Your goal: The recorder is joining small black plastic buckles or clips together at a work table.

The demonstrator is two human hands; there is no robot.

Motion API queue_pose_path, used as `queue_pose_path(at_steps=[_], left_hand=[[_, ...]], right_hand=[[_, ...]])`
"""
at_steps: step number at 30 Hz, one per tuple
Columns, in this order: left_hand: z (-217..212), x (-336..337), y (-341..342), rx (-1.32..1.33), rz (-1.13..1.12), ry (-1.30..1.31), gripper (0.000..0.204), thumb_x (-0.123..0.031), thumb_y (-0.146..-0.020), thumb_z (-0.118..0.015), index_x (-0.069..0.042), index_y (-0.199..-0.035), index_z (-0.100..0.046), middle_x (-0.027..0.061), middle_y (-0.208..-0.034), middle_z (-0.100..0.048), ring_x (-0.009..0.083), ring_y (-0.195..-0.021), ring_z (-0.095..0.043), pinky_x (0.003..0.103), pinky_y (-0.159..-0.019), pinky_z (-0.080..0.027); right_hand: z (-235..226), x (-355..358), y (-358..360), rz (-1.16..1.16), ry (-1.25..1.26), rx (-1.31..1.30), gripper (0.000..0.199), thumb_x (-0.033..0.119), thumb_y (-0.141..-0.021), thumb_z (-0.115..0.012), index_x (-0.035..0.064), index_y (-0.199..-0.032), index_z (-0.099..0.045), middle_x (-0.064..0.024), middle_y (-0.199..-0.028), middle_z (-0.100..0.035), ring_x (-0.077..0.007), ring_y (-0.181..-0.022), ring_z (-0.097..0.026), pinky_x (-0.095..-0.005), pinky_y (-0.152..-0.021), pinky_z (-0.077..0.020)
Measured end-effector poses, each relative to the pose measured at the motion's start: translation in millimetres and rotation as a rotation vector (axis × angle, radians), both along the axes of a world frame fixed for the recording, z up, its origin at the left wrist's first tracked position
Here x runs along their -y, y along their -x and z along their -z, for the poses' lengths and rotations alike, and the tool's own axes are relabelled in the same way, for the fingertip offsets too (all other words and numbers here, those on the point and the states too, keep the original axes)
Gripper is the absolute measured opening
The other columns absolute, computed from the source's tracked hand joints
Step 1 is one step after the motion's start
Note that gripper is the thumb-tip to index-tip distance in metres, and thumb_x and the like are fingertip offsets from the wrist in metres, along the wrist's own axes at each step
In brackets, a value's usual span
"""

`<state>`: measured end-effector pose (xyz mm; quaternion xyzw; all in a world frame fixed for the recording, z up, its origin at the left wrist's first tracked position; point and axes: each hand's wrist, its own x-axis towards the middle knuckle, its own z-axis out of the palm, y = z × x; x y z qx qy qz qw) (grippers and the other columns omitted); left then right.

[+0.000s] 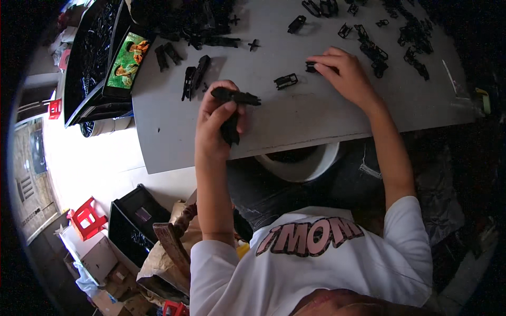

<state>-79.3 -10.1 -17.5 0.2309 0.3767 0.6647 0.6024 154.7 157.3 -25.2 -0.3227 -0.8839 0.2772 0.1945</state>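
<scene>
My left hand (215, 124) grips a long black plastic part (232, 108) above the near edge of the grey table (295, 113); one end sticks out to the right past my fingers, another hangs below them. My right hand (345, 73) rests flat on the table farther right, its fingertips pinching a small black piece (311, 67). A small black clip (285, 80) lies between the two hands. Two longer black parts (195, 76) lie just beyond my left hand.
Several small black parts lie scattered at the table's far right (387, 45), with a dense pile at the far left (190, 21). A phone (126, 60) with a lit screen leans on black trays (92, 52). A white bucket (300, 160) sits under the table edge; red stools (87, 217) and boxes stand on the floor.
</scene>
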Motion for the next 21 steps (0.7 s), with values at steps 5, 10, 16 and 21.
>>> queue_pose_path(at_steps=[5, 10, 16, 21], left_hand=[[10, 5, -4, 0.03, 0.057, -0.092, 0.033, -0.02, -0.081, -0.062, -0.005, -0.107, -0.047, 0.0077, -0.074, -0.055, 0.0135, -0.053, -0.05, 0.021, -0.046, -0.038], [10, 5, -7, 0.097, -0.031, -0.004, 0.033, -0.034, -0.091, -0.054, -0.004, -0.103, -0.05, 0.0064, -0.071, -0.054, 0.0131, -0.052, -0.049, 0.022, -0.047, -0.04], [6, 10, -9, -0.002, 0.033, -0.021, 0.025, -0.022, -0.091, -0.049, -0.002, -0.106, -0.055, 0.0077, -0.073, -0.057, 0.0128, -0.055, -0.053, 0.022, -0.052, -0.043], [-4, 9, -17, -0.172, 0.056, 0.012, 0.023, -0.013, -0.089, -0.051, 0.0, -0.107, -0.058, 0.0059, -0.08, -0.06, 0.0109, -0.061, -0.054, 0.022, -0.054, -0.044]], right_hand=[[-5, -9, 21, 0.057, -0.294, -0.004, 0.018, 0.012, -0.087, -0.058, 0.0044, -0.102, -0.066, -0.006, -0.084, -0.053, -0.0193, -0.07, -0.054, -0.0308, -0.062, -0.0436], [-9, -48, 56, 0.084, -0.433, -0.183, 0.019, 0.018, -0.086, -0.06, 0.0015, -0.095, -0.063, -0.0116, -0.08, -0.057, -0.0278, -0.073, -0.058, -0.0385, -0.067, -0.0471], [15, -82, 28, 0.012, -0.46, 0.069, 0.019, 0.01, -0.088, -0.056, 0.0049, -0.104, -0.064, -0.0108, -0.086, -0.057, -0.029, -0.077, -0.058, -0.038, -0.068, -0.047], [2, -78, 14, 0.138, -0.393, 0.129, 0.024, 0.008, -0.088, -0.052, 0.0061, -0.111, -0.06, -0.0117, -0.088, -0.058, -0.0302, -0.079, -0.059, -0.0387, -0.069, -0.0476]])
